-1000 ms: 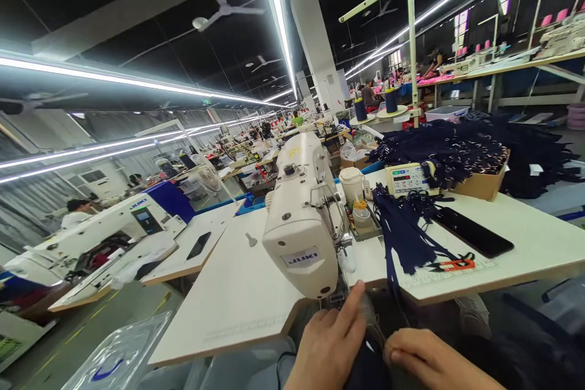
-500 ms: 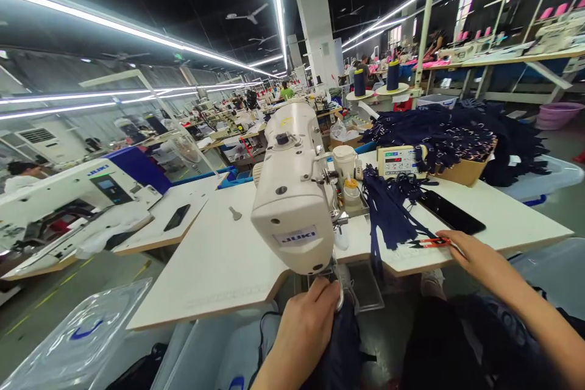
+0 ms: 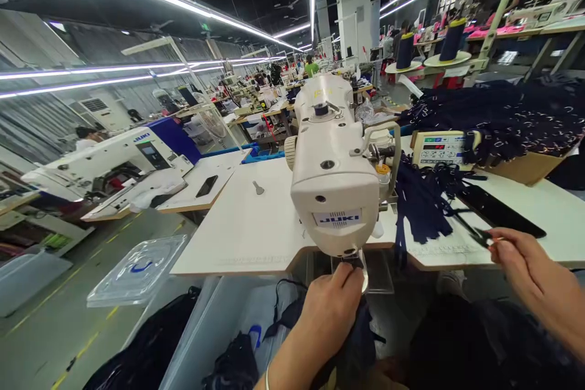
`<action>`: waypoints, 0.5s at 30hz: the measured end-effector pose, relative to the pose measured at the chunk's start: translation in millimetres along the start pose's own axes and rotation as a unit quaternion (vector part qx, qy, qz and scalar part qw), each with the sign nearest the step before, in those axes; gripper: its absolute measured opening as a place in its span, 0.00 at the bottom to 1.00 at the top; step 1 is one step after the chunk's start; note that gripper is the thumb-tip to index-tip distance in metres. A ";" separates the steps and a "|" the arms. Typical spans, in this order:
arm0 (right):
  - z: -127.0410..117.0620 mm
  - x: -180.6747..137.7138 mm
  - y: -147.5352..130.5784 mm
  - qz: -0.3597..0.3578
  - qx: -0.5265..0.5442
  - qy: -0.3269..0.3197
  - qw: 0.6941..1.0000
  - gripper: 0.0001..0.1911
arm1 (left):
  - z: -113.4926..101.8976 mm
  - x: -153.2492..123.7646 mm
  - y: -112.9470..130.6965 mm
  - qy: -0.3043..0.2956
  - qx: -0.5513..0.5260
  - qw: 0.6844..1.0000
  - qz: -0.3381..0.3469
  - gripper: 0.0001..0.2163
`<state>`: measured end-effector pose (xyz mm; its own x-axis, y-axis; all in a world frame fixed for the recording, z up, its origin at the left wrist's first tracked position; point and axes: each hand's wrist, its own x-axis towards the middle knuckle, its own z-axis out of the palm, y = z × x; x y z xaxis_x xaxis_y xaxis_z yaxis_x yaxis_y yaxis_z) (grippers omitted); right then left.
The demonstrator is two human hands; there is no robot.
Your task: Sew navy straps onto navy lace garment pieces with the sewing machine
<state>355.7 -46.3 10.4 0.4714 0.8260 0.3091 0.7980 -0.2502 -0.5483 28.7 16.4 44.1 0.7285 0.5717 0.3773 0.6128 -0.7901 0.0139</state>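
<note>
My left hand [image 3: 331, 301] is closed on a piece of navy fabric [image 3: 354, 262] under the head of the white sewing machine [image 3: 336, 195]. More of this dark cloth hangs below my fingers. At the right edge of the table, my right hand [image 3: 525, 262] is closed around thread snips [image 3: 490, 244], of which a little orange handle and dark tips show. A thin dark strap runs from the bundle of navy straps [image 3: 420, 207] towards these fingers; whether they hold it too, I cannot tell. Near that hand lies a black phone [image 3: 500, 210].
A control panel [image 3: 443, 149] stands behind the straps. Navy strap pieces [image 3: 512, 113] are heaped over a cardboard box at the right. A metal key-like tool [image 3: 258, 188] lies on the white table [image 3: 228, 244]. Below left are plastic bins and a clear lid [image 3: 137, 271].
My right hand has drawn back to the right with the snips, off the spot beside the straps. My left hand stays at the machine head. The view has shifted and come closer.
</note>
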 end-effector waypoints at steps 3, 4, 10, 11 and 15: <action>3.3 -22.1 -47.2 -0.199 0.009 -0.061 0.978 0.18 | 2.9 0.4 1.7 -0.001 0.010 1.000 0.002 0.09; 8.1 -27.5 -60.7 -0.251 0.004 -0.060 0.966 0.19 | 3.8 0.4 2.4 -0.003 0.011 1.000 0.003 0.09; 37.1 -32.2 -108.1 -0.372 -0.080 -0.007 0.925 0.26 | 5.8 -1.5 6.4 -0.007 0.015 1.000 -0.002 0.10; 38.8 -31.0 -111.9 -0.377 -0.088 0.000 0.922 0.27 | 5.9 -1.8 7.1 -0.004 0.020 1.000 -0.001 0.10; 41.6 -27.0 -115.9 -0.399 -0.083 -0.015 0.913 0.26 | 5.6 -1.8 9.7 0.004 0.021 1.000 0.002 0.11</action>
<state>234.9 -18.6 33.2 -0.2925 0.7913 0.5369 0.9301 0.3659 -0.0325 35.0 9.0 38.3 0.7285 0.5665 0.3852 0.6224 -0.7822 -0.0265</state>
